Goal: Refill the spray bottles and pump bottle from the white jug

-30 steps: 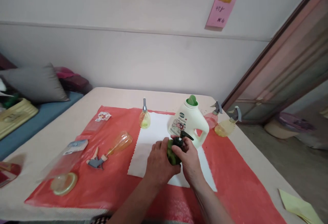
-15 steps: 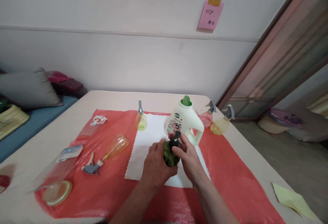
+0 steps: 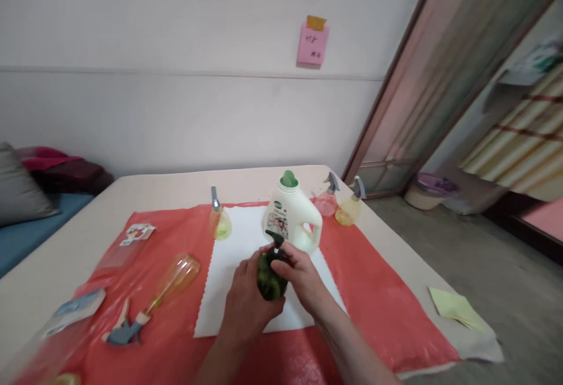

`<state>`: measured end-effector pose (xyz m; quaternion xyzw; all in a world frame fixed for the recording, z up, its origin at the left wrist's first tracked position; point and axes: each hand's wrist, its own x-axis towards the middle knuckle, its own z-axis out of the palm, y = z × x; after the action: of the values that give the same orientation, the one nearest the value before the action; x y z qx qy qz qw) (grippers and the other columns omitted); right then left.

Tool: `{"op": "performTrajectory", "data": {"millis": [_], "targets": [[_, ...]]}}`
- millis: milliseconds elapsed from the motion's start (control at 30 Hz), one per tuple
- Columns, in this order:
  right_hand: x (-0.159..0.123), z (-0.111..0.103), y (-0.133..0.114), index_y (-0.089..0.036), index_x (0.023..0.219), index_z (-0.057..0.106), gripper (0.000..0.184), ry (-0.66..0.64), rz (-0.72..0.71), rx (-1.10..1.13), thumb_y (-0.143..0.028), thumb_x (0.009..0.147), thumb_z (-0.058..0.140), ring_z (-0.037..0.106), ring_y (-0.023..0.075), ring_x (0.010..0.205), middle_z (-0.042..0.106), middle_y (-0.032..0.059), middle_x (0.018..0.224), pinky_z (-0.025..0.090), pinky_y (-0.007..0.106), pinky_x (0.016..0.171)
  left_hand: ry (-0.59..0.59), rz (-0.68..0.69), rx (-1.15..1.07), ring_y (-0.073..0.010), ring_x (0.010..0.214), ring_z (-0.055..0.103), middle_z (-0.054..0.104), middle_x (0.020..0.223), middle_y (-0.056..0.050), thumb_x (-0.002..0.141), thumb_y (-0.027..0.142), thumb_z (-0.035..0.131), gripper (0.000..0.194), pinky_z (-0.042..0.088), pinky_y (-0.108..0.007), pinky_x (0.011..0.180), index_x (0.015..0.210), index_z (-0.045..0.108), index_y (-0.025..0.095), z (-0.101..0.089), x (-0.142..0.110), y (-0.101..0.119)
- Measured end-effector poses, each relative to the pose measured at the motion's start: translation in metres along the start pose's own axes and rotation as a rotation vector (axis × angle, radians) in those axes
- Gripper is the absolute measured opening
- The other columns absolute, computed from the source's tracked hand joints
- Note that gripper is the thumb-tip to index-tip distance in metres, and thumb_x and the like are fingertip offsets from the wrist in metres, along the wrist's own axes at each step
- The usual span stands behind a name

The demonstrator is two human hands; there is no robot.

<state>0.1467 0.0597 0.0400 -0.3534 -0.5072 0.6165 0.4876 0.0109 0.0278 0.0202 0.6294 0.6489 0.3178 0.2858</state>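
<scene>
A small dark green pump bottle (image 3: pixel 268 276) stands on a white cloth (image 3: pixel 237 244) in the middle of the table. My left hand (image 3: pixel 246 306) is wrapped round the bottle's body. My right hand (image 3: pixel 299 276) has its fingers closed on the black pump head (image 3: pixel 275 241) at the top. Just behind the bottle stands a white detergent jug (image 3: pixel 292 218) with a green cap.
A red plastic sheet (image 3: pixel 378 291) covers the beige table. A small yellow spray bottle (image 3: pixel 219 220) stands at the back, pink (image 3: pixel 326 200) and yellow (image 3: pixel 349 209) trigger sprayers at the far right. An orange trigger sprayer (image 3: pixel 162 288) lies on its side at left. Yellow paper (image 3: pixel 455 308) lies at the right edge.
The view has swung to the right. My right hand's fingers have shifted round the black pump head, whose spout now points left. My left hand keeps its hold on the bottle.
</scene>
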Motion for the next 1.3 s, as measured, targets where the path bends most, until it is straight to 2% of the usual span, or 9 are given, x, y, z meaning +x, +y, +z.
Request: {"op": "performTrajectory", "data": {"millis": [167, 367, 567, 667, 767, 867, 967, 1167, 1300], "targets": [[0.002, 0.012, 0.005, -0.024, 0.080, 0.053, 0.037, 0.288, -0.013, -0.080, -0.028, 0.059, 0.083, 0.060, 0.0203, 0.089, 0.067, -0.0002, 0.094, 0.048, 0.034, 0.081, 0.007, 0.016, 0.017, -0.0298, 0.120, 0.058, 0.063, 0.124, -0.009, 0.068, 0.029, 0.068, 0.070, 0.047, -0.041, 0.099, 0.135, 0.048, 0.023, 0.003, -0.001, 0.000], [-0.003, 0.004, -0.004, -0.023, 0.110, 0.066, 0.043, 0.028, -0.010, -0.004, -0.032, 0.069, 0.076, 0.060, 0.0236, 0.106, 0.067, 0.0018, 0.106, 0.045, 0.039, 0.095, 0.060, -0.005, 0.050, -0.0303, 0.117, 0.060, 0.063, 0.126, -0.010, 0.069, 0.030, 0.068, 0.074, 0.048, -0.041, 0.096, 0.139, 0.045, 0.023, 0.002, -0.003, 0.003], [-0.002, 0.009, 0.003, -0.021, 0.094, 0.060, 0.044, 0.297, 0.024, -0.129, -0.026, 0.057, 0.083, 0.060, 0.0240, 0.097, 0.067, 0.0022, 0.100, 0.048, 0.039, 0.086, 0.061, -0.030, 0.045, -0.0301, 0.119, 0.062, 0.064, 0.127, -0.010, 0.068, 0.033, 0.070, 0.072, 0.050, -0.038, 0.093, 0.136, 0.048, 0.023, 0.004, -0.003, 0.006], [-0.003, 0.006, -0.002, -0.023, 0.108, 0.060, 0.054, 0.174, 0.016, -0.035, -0.027, 0.059, 0.083, 0.060, 0.0224, 0.100, 0.067, 0.0009, 0.105, 0.047, 0.038, 0.089, 0.024, -0.084, 0.028, -0.0305, 0.119, 0.063, 0.064, 0.129, -0.008, 0.068, 0.037, 0.073, 0.075, 0.052, -0.038, 0.091, 0.138, 0.047, 0.027, 0.002, -0.003, 0.008], [-0.005, 0.001, -0.006, -0.023, 0.107, 0.066, 0.039, 0.031, -0.015, 0.084, -0.031, 0.070, 0.076, 0.060, 0.0220, 0.104, 0.067, 0.0013, 0.105, 0.045, 0.038, 0.094, 0.041, -0.116, 0.024, -0.0308, 0.114, 0.066, 0.067, 0.125, -0.008, 0.067, 0.038, 0.074, 0.075, 0.052, -0.038, 0.090, 0.137, 0.049, 0.027, -0.002, -0.002, 0.012], [-0.005, 0.001, -0.005, -0.022, 0.090, 0.065, 0.028, 0.120, -0.028, 0.023, -0.027, 0.067, 0.078, 0.060, 0.0211, 0.095, 0.066, 0.0004, 0.095, 0.045, 0.037, 0.088, 0.029, -0.110, 0.032, -0.0301, 0.110, 0.068, 0.069, 0.122, -0.007, 0.066, 0.038, 0.075, 0.074, 0.054, -0.037, 0.086, 0.135, 0.051, 0.027, -0.005, -0.001, 0.016], [-0.004, 0.000, -0.006, -0.023, 0.092, 0.060, 0.039, 0.187, -0.012, -0.016, -0.022, 0.060, 0.083, 0.059, 0.0217, 0.099, 0.066, -0.0004, 0.100, 0.045, 0.037, 0.091, 0.008, -0.109, 0.038, -0.0291, 0.104, 0.070, 0.071, 0.116, -0.005, 0.065, 0.040, 0.076, 0.072, 0.055, -0.035, 0.082, 0.132, 0.054, 0.028, -0.006, -0.001, 0.017], [-0.006, -0.011, -0.013, -0.023, 0.103, 0.066, 0.033, -0.121, -0.022, -0.036, -0.033, 0.073, 0.076, 0.060, 0.0216, 0.100, 0.067, -0.0002, 0.099, 0.044, 0.037, 0.092, 0.027, -0.090, 0.023, -0.0311, 0.103, 0.071, 0.071, 0.118, -0.007, 0.061, 0.040, 0.076, 0.085, 0.055, -0.038, 0.083, 0.141, 0.048, 0.026, 0.001, 0.000, 0.008], [-0.010, 0.002, -0.009, -0.023, 0.083, 0.053, 0.035, 0.155, 0.024, -0.145, -0.026, 0.062, 0.081, 0.052, 0.0160, 0.079, 0.058, -0.0056, 0.079, 0.042, 0.030, 0.072, 0.000, -0.074, 0.022, -0.0314, 0.109, 0.069, 0.070, 0.124, -0.006, 0.062, 0.040, 0.076, 0.078, 0.056, -0.036, 0.084, 0.135, 0.053, 0.027, 0.003, -0.002, 0.011]]}}
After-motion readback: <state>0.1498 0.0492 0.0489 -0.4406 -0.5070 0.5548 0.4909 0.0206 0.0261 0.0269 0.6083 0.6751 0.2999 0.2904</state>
